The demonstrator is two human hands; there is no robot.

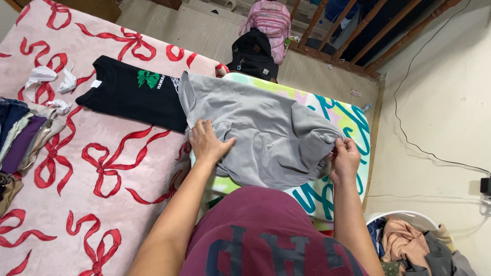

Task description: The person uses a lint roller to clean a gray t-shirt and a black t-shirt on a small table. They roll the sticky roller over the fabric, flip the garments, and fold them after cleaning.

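you are pressing your left hand (pixel 207 142) flat, fingers spread, on the soft, light grey t-shirt (pixel 261 128) lying on the bed (pixel 102 168), while your right hand (pixel 345 158) is pinching its limp hem, the best place to grip.

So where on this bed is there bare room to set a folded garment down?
The widest bare patch is the bow-print cover, bordered by the black T-shirt above, the clothes stack along the left edge and the left hand. It is crowded on the right: the grey shirt covers most of the colourful blanket, with the right hand pinching its edge.
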